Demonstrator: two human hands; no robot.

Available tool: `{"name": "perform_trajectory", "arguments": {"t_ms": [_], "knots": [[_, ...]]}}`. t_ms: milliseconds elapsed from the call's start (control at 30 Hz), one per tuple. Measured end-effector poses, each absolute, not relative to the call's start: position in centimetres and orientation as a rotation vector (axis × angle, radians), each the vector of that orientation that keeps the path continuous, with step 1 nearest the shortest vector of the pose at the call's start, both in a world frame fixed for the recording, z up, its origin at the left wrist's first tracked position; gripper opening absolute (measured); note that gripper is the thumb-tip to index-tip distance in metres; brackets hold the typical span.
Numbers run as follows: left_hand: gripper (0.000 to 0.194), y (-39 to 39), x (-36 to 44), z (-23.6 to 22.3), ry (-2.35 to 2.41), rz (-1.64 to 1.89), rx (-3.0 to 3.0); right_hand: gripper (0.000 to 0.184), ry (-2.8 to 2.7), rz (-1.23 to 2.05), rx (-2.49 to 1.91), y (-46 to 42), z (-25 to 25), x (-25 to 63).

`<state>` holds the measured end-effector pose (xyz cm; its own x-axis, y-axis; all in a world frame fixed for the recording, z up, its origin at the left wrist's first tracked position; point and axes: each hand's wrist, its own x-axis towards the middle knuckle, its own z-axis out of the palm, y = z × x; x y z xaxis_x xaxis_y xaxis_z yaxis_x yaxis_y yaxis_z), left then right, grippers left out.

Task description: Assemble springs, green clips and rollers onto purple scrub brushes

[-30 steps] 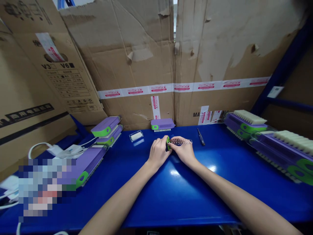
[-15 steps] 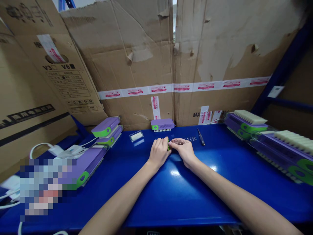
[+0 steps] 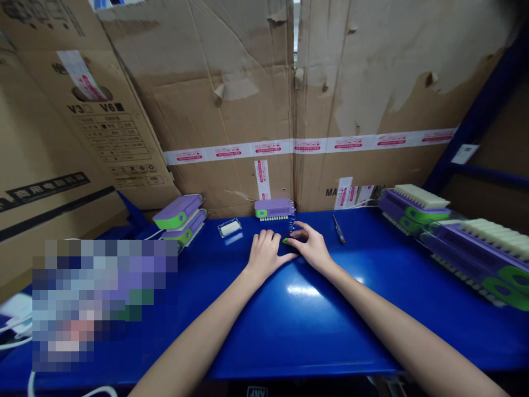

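Note:
My left hand (image 3: 265,255) rests on the blue table (image 3: 306,331), palm down, with its fingers bent and apart and the thumb stretched to the right. It appears to hold nothing. My right hand (image 3: 311,246) is curved beside it, thumb and index finger apart. Close to the right thumb tip lies a small green piece (image 3: 285,241), partly hidden between the hands. A thin, clear coil-like strand (image 3: 291,220) rises from near the right fingertips and overlaps the right end of a purple-and-green brush (image 3: 275,208); whether the fingers touch the strand is unclear.
A screwdriver (image 3: 339,229) lies to the right of the hands. A small clear box with a white piece (image 3: 230,227) is to the left. Stacked purple brushes stand at left (image 3: 178,214) and right (image 3: 463,242). Cardboard (image 3: 227,121) walls the back. White cables (image 3: 16,344) run at left.
The coil-like strand pointed right from my right hand; now it stands upright in the view. My left thumb has spread from the green piece, and my right fingers have opened.

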<state>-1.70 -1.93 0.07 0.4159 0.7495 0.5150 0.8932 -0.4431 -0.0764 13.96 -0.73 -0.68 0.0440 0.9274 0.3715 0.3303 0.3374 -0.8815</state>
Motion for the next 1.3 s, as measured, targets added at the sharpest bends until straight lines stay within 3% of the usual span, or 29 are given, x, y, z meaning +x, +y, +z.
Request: {"name": "perform_trajectory", "arguments": {"t_ms": [267,467,667,1100,1300], "knots": [[0.059,-1.4,-2.4,-0.2,-1.467,-0.531,-2.355,0.051,-1.663,0.599,-1.288,-0.3,-0.9,14.8],[0.053,-1.3,-2.5,-0.3,-1.5,-0.546,-2.384,0.062,-1.791,0.549,-1.322,-0.3,-0.9,15.0],[0.051,-1.2,-2.5,-0.5,-1.503,-0.583,-2.391,0.055,-1.888,0.464,-1.332,-0.1,-1.2,15.2],[0.051,1.3,-2.4,0.5,-1.618,-0.649,-2.281,0.059,-1.48,0.349,-1.365,0.5,-0.6,16.1],[0.062,4.7,-2.9,1.2,-1.662,-0.55,-2.254,0.053,-1.317,0.323,-1.336,0.6,0.0,16.7]]}}
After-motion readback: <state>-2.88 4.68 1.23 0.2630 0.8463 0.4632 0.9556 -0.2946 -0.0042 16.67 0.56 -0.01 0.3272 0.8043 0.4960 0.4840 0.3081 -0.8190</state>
